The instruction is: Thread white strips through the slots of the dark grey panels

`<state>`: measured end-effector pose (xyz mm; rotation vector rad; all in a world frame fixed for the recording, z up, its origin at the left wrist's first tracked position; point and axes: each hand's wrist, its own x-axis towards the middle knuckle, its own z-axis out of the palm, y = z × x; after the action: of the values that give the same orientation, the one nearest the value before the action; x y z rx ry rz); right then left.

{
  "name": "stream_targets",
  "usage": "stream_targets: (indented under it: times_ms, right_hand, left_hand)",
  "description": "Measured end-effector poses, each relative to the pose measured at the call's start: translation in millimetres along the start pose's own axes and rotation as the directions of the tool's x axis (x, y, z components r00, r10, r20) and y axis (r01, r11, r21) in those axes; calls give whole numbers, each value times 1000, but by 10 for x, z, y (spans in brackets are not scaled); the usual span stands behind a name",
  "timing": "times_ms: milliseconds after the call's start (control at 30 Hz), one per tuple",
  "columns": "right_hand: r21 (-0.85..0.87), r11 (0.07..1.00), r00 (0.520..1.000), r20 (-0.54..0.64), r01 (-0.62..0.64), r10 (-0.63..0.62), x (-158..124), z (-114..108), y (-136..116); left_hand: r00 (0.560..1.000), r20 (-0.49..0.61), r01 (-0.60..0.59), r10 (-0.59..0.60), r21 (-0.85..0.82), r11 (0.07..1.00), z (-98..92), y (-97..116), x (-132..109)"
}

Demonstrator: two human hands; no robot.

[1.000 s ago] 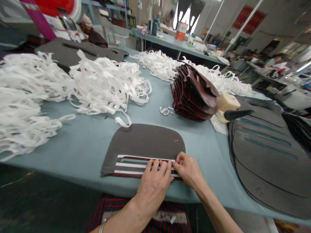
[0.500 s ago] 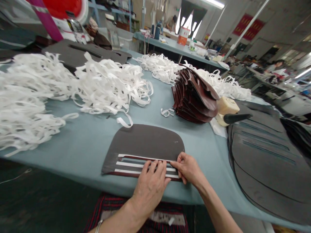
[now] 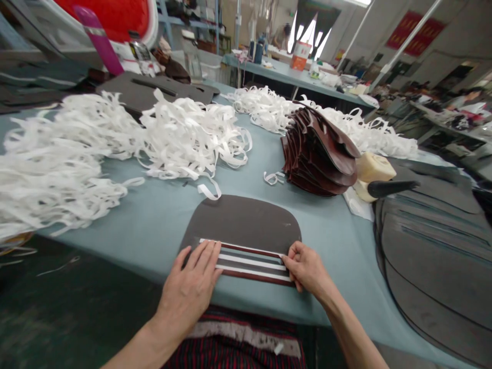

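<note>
A dark grey panel with rounded far corners lies flat near the table's front edge. Across its near part run white tape strips and dark red leather edging, with a slot between them that shows the table. My left hand rests flat over the left ends of the strips, its fingers stretched out. At the panel's right edge my right hand is closed, thumb and forefinger pressed together by the strip ends. What sits between those fingertips is hidden.
Heaps of white tape cover the table's left and back. Beyond the panel stands a stack of dark red leather pieces. A cream block with a black-handled tool lies beside stacked grey panels at right.
My left hand has slid left along the strips, from their middle to their left ends. My right hand stays at the panel's right edge. The camera view has shifted slightly.
</note>
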<state>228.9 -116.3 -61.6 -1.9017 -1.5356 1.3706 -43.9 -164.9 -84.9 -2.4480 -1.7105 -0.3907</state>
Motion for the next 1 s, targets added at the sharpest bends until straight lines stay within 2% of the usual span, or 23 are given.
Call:
stream_targets:
  times_ms: [67, 167, 267, 400, 533, 700, 800, 900, 1000]
  right_hand:
    - [-49, 999, 1000, -13, 19, -19, -40, -1, -34]
    - [-148, 985, 994, -55, 86, -95, -117, -10, -78]
    - [-251, 954, 973, -115, 165, -199, -181, -8, -80]
    - [-269, 945, 961, -154, 184, -231, -207, 36, -43]
    - [-350, 921, 948, -197, 172, -251, -203, 96, -30]
    - [-449, 876, 938, -192, 177, -289, -226, 135, -40]
    - [-478, 858, 931, -189, 190, -311, -241, 145, -47]
    - [-490, 850, 932, -179, 194, -315, -241, 147, -54]
    - [-494, 846, 935, -159, 202, -317, -225, 147, -58]
  left_hand:
    - [1000, -1, -19, 19, 9, 1000, -8, -172, -44]
    - [999, 7, -42, 42, 5, 999, -22, -322, -19]
    - [999, 0, -42, 42, -5, 999, -12, -385, 42]
    - [998, -48, -32, 30, -36, 999, 20, -391, 50]
    - [995, -99, -6, -9, -148, 989, -27, -190, 63]
    - [993, -74, -115, 95, -342, 933, -89, 371, 218]
    - [994, -25, -108, 106, -383, 917, -43, 608, 287]
    - [993, 24, -96, 112, -368, 925, 28, 671, 288]
    - [991, 10, -125, 137, -347, 930, 80, 644, 264]
